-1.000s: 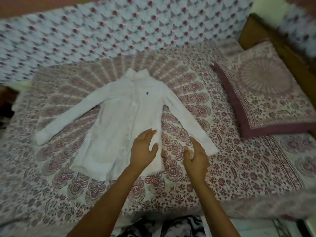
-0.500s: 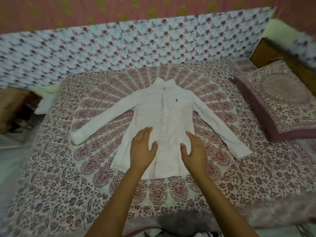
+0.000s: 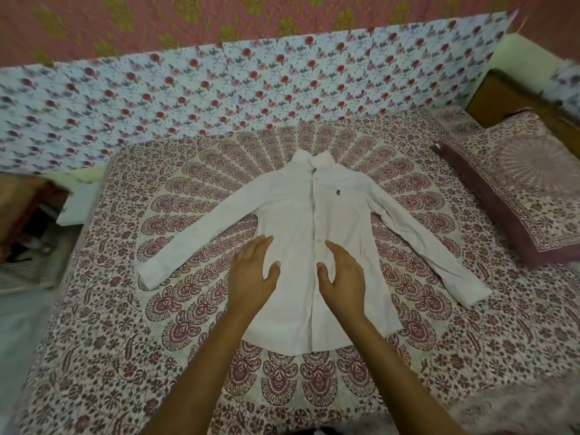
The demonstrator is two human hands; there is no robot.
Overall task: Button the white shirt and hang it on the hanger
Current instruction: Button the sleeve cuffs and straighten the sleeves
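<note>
A white long-sleeved shirt (image 3: 301,215) lies flat and face up on the patterned bedspread, collar toward the wall, both sleeves spread out to the sides. Its front placket runs down the middle with small buttons, and a small dark logo sits on the chest. My left hand (image 3: 252,277) hovers over the shirt's lower left half, fingers apart, holding nothing. My right hand (image 3: 343,276) is over the lower right half beside the placket, also open and empty. I see no hanger.
The bed (image 3: 125,356) carries a maroon mandala-print spread. A matching pillow (image 3: 521,186) lies at the right. A floral sheet (image 3: 219,89) covers the wall behind. Cluttered floor and a white object (image 3: 75,205) lie off the bed's left edge.
The view has swung left and lifted, so the shirt now sits centred. Both hands have moved up from the hem onto the shirt's lower body, one on each side of the placket.
</note>
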